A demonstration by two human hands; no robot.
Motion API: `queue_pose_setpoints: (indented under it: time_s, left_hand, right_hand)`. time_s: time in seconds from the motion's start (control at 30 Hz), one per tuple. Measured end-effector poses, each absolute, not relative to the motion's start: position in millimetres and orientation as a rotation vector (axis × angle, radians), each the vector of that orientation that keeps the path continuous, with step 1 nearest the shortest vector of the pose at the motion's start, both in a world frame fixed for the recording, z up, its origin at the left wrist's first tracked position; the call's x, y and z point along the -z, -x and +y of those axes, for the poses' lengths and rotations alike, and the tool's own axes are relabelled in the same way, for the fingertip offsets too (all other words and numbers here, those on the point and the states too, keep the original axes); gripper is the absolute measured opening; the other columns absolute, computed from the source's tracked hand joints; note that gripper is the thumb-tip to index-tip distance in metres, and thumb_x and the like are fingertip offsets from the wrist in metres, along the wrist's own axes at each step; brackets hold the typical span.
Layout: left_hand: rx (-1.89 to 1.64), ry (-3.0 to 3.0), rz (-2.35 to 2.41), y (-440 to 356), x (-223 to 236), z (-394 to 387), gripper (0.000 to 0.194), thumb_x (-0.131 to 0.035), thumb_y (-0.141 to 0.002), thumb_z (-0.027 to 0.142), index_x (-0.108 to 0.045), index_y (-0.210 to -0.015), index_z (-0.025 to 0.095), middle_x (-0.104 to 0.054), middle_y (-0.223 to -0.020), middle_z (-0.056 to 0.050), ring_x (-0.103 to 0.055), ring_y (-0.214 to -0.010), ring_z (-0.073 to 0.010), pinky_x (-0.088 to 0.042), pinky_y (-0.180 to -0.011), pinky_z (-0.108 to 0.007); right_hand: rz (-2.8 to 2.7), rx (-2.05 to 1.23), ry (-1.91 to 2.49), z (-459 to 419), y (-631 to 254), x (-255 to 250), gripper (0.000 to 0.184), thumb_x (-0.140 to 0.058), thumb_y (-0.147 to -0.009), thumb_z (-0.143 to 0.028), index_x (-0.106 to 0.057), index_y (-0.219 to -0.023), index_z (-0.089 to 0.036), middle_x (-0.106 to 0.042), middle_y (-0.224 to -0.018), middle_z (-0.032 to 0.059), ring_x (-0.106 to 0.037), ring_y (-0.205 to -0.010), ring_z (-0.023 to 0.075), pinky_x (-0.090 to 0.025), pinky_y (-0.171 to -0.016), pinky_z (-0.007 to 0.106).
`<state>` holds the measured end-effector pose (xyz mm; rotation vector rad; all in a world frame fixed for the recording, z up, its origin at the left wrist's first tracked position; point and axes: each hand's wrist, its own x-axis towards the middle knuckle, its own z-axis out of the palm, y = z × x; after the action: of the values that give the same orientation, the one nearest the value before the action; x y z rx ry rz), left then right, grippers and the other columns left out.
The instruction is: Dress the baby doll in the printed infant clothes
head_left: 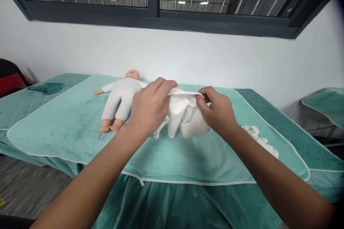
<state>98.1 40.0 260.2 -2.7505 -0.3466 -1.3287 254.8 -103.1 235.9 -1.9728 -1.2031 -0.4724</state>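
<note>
Directly between both hands (153,105) (215,110): white cloth (192,116)

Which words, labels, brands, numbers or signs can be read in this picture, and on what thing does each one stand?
None can be read.
White cloth garment, held in the left hand and right hand: no lettering visible.
Baby doll: no lettering visible.
White patterned cloth: printed marks, too small and blurred to tell.

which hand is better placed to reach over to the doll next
Probably the left hand: it appears right beside the doll, hiding the end of its arm. The right hand is farther across, beyond the white cloth that both hands hold.
</note>
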Motion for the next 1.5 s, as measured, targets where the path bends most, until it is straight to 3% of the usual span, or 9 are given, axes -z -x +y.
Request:
queue_pose_setpoints:
  time_s: [0.2, 0.4, 0.57, 0.8, 1.0, 1.07, 1.17, 1.27, 1.5]
  left_hand:
    - [1.235, 2.755, -0.619, -89, -249, 61, 0.04, -0.043, -0.082, 0.007, -0.062, -0.112, 0.025, -0.07, -0.106, -0.002, -0.065, -0.094, -0.0215, -0.045, -0.066, -0.03]
    - [1.29, 2.88, -0.899, -76, -222, 89, 0.039, -0.045, -0.082, 0.011, -0.062, -0.114, 0.025, -0.071, -0.109, -0.002, -0.065, -0.101, -0.0232, -0.048, -0.081, -0.033]
    - [1.359, 2.812, -0.952, -62, -228, 87, 0.04, -0.048, -0.081, 0.013, -0.061, -0.116, 0.027, -0.072, -0.106, -0.001, -0.065, -0.096, -0.0223, -0.048, -0.08, -0.033]
    - [1.114, 2.657, -1.035, -75, -233, 97, 0.03, -0.052, -0.086, 0.022, -0.061, -0.113, 0.028, -0.07, -0.106, -0.005, -0.065, -0.089, -0.0268, -0.047, -0.07, -0.035]
    - [0.791, 2.64, -1.001, -115, -164, 74, 0.034, -0.042, -0.09, 0.013, -0.06, -0.119, 0.017, -0.062, -0.12, -0.019, -0.058, -0.11, -0.0347, -0.046, -0.085, -0.047]
    - [0.654, 2.825, -0.727, -126, -130, 55, 0.039, -0.039, -0.089, 0.006, -0.059, -0.12, 0.017, -0.059, -0.13, -0.017, -0.054, -0.118, -0.0315, -0.045, -0.094, -0.045]
    - [0.459, 3.093, -0.82, -145, -91, 40, 0.037, -0.037, -0.089, 0.005, -0.061, -0.116, 0.015, -0.059, -0.132, -0.015, -0.053, -0.124, -0.026, -0.042, -0.103, -0.038]
    - [0.418, 3.128, -1.111, -166, -78, 51, 0.037, -0.035, -0.094, 0.011, -0.057, -0.124, 0.008, -0.052, -0.142, -0.019, -0.044, -0.136, -0.0283, -0.034, -0.113, -0.041]
    - [0.427, 3.045, -1.512, -203, -98, 89, 0.042, -0.04, -0.094, 0.024, -0.05, -0.131, 0.007, -0.056, -0.136, -0.023, -0.052, -0.128, -0.0373, -0.044, -0.101, -0.053]
  right_hand:
    - [-1.216, 0.643, 1.991, -107, -287, -220, 0.019, -0.049, -0.08, -0.017, -0.062, -0.093, -0.023, -0.065, -0.097, 0.0037, -0.058, -0.08, 0.0187, -0.042, -0.07, 0.029]
    - [-1.074, 0.38, 2.032, -124, -314, -199, 0.026, -0.047, -0.08, -0.019, -0.068, -0.095, -0.025, -0.071, -0.086, 0.001, -0.062, -0.075, 0.0196, -0.043, -0.065, 0.029]
    - [-1.034, 0.559, 2.103, -146, -311, -216, 0.032, -0.05, -0.076, -0.018, -0.069, -0.099, -0.027, -0.073, -0.093, 0.0025, -0.064, -0.081, 0.0228, -0.045, -0.071, 0.033]
    - [-1.053, 0.323, 2.708, -135, -342, -230, 0.029, -0.052, -0.078, -0.023, -0.07, -0.1, -0.028, -0.07, -0.085, 0.0084, -0.059, -0.068, 0.0265, -0.041, -0.059, 0.036]
    - [-1.221, 0.651, 2.661, -84, -320, -163, 0.039, -0.042, -0.087, -0.01, -0.059, -0.123, -0.009, -0.059, -0.127, 0.0246, -0.056, -0.11, 0.0344, -0.045, -0.085, 0.045]
    - [-1.527, 0.526, 2.485, -70, -297, -130, 0.044, -0.037, -0.088, -0.004, -0.058, -0.126, -0.009, -0.055, -0.137, 0.0205, -0.051, -0.12, 0.0305, -0.04, -0.099, 0.042]
    - [-1.508, 0.188, 2.417, -53, -276, -88, 0.039, -0.034, -0.096, -0.013, -0.058, -0.126, -0.01, -0.059, -0.133, 0.0152, -0.051, -0.122, 0.024, -0.036, -0.105, 0.034]
    - [-1.312, 0.129, 2.511, -35, -279, -68, 0.039, -0.032, -0.1, -0.021, -0.058, -0.123, -0.004, -0.058, -0.135, 0.0216, -0.048, -0.127, 0.0287, -0.032, -0.109, 0.039]
    - [-1.054, 0.179, 2.603, -12, -306, -75, 0.046, -0.035, -0.097, -0.025, -0.05, -0.134, -0.003, -0.057, -0.134, 0.0237, -0.048, -0.126, 0.0365, -0.033, -0.106, 0.047]
